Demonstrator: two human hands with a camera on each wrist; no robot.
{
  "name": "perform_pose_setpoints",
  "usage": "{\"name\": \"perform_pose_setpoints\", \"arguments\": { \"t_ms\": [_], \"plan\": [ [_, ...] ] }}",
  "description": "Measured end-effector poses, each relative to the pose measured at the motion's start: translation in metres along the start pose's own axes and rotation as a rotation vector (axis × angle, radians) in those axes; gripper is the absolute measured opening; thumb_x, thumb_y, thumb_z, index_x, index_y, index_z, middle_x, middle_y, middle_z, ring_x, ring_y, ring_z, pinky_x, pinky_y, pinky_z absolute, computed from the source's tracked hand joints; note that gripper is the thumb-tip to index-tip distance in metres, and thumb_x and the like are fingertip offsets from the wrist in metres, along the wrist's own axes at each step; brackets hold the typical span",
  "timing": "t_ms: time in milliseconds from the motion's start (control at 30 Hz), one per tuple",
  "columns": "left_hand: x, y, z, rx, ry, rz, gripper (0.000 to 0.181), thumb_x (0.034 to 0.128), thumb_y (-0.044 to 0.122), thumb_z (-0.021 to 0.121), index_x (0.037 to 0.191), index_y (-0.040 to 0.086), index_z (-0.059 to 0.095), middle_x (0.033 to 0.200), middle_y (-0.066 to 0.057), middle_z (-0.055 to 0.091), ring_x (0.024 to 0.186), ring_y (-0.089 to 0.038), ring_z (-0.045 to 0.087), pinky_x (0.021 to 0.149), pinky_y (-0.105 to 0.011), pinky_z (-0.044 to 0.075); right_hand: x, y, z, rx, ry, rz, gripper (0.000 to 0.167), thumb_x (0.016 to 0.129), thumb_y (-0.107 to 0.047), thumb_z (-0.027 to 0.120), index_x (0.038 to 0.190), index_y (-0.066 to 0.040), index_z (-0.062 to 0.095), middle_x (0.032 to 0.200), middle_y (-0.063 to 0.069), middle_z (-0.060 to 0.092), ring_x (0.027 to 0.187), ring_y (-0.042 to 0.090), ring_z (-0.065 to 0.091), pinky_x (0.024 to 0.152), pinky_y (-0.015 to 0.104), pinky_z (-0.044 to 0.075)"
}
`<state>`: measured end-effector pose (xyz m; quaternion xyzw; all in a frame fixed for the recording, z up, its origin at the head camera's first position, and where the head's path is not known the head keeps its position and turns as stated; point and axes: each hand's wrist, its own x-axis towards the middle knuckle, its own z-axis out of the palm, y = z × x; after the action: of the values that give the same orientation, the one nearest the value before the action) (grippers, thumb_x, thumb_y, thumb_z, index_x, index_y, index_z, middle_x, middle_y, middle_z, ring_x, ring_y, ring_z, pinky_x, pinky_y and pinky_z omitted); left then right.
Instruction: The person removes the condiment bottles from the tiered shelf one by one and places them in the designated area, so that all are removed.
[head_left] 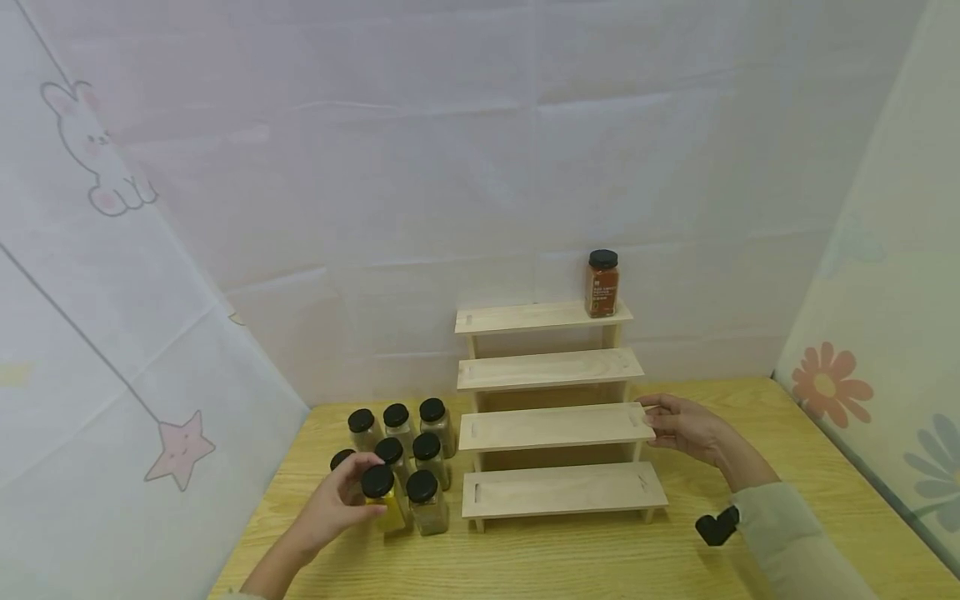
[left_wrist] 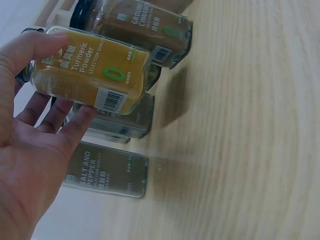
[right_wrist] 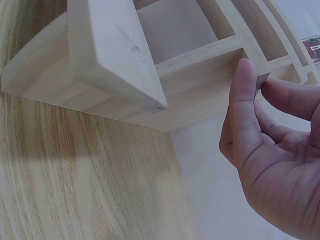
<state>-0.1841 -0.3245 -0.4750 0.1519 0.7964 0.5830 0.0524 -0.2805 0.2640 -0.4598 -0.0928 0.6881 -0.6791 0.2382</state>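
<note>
My left hand (head_left: 337,506) grips a spice jar of yellow turmeric powder (left_wrist: 92,70), black-lidded, thumb on one side and fingers around the other. In the left wrist view its base shows apart from the tabletop. Close behind it are a ground cinnamon jar (left_wrist: 142,27) and a salt and pepper jar (left_wrist: 107,170). My right hand (head_left: 688,431) pinches the right end of a step on the four-tier wooden rack (head_left: 555,427), thumb above and fingers below. On the top step stands a jar of red-brown spice (head_left: 602,287).
Several black-lidded jars (head_left: 427,458) stand grouped left of the rack on the wood-grain table (head_left: 570,558). A pale cloth wall (head_left: 390,208) rises behind, with printed side walls at left and right. A black object (head_left: 717,527) sits at the right sleeve.
</note>
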Motion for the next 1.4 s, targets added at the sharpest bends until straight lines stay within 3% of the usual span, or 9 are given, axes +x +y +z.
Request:
{"name": "perform_pose_setpoints", "arguments": {
  "t_ms": [433, 800, 900, 1033, 1167, 1267, 1400],
  "plan": [
    [-0.003, -0.017, 0.008, -0.026, -0.006, 0.041, 0.062, 0.0816, -0.002, 0.081, 0.134, -0.001, 0.048, 0.124, -0.007, 0.059, 0.109, -0.013, 0.064, 0.091, -0.03, 0.054, 0.001, 0.003, -0.001, 0.014, -0.009, -0.004, 0.068, 0.107, -0.014, 0.053, 0.156, 0.009, 0.012, 0.116, 0.004, 0.06, 0.1, 0.014, 0.066, 0.092, 0.036, 0.056],
    [-0.006, -0.026, 0.01, -0.042, -0.027, 0.004, 0.065, 0.0839, 0.0, 0.08, 0.137, -0.003, 0.044, 0.127, -0.005, 0.057, 0.111, -0.01, 0.062, 0.091, -0.029, 0.053, 0.0, 0.001, -0.001, 0.007, -0.011, -0.006, 0.07, 0.106, -0.016, 0.055, 0.156, 0.009, 0.013, 0.118, 0.005, 0.056, 0.101, 0.014, 0.065, 0.094, 0.037, 0.055],
    [-0.005, -0.026, 0.01, -0.024, -0.022, 0.007, 0.065, 0.0833, 0.0, 0.08, 0.137, -0.002, 0.044, 0.128, -0.01, 0.056, 0.11, -0.011, 0.063, 0.091, -0.029, 0.053, 0.0, 0.001, -0.001, 0.011, -0.008, -0.002, 0.069, 0.106, -0.015, 0.054, 0.156, 0.009, 0.012, 0.117, 0.005, 0.056, 0.1, 0.014, 0.065, 0.093, 0.037, 0.055],
    [-0.005, -0.02, 0.01, 0.066, -0.019, 0.036, 0.065, 0.0842, 0.004, 0.081, 0.138, 0.001, 0.046, 0.13, -0.019, 0.055, 0.11, -0.009, 0.065, 0.091, -0.026, 0.054, 0.0, 0.001, -0.002, 0.019, -0.001, 0.001, 0.068, 0.106, -0.015, 0.054, 0.156, 0.009, 0.014, 0.115, 0.004, 0.056, 0.099, 0.014, 0.065, 0.093, 0.036, 0.056],
    [-0.003, -0.006, 0.008, 0.189, 0.019, 0.082, 0.063, 0.0856, 0.012, 0.083, 0.138, 0.003, 0.049, 0.129, -0.019, 0.058, 0.114, -0.009, 0.062, 0.092, -0.023, 0.053, 0.0, 0.002, -0.003, 0.018, 0.004, 0.0, 0.068, 0.106, -0.015, 0.055, 0.155, 0.009, 0.014, 0.116, 0.005, 0.053, 0.098, 0.013, 0.064, 0.092, 0.035, 0.056],
    [0.002, 0.01, 0.006, 0.249, 0.04, 0.127, 0.059, 0.0875, 0.016, 0.081, 0.138, 0.006, 0.051, 0.126, -0.019, 0.06, 0.114, -0.02, 0.062, 0.094, -0.027, 0.054, 0.001, 0.002, -0.003, 0.018, 0.004, 0.002, 0.068, 0.106, -0.015, 0.055, 0.156, 0.009, 0.014, 0.117, 0.006, 0.053, 0.098, 0.014, 0.064, 0.092, 0.035, 0.056],
    [0.017, 0.033, 0.003, 0.284, 0.034, 0.234, 0.054, 0.0897, 0.014, 0.079, 0.137, 0.012, 0.053, 0.123, -0.018, 0.059, 0.112, -0.031, 0.06, 0.093, -0.036, 0.056, 0.001, 0.003, -0.003, 0.017, 0.001, 0.003, 0.069, 0.106, -0.015, 0.055, 0.156, 0.008, 0.014, 0.116, 0.006, 0.055, 0.099, 0.014, 0.065, 0.093, 0.035, 0.056]
  ]
}}
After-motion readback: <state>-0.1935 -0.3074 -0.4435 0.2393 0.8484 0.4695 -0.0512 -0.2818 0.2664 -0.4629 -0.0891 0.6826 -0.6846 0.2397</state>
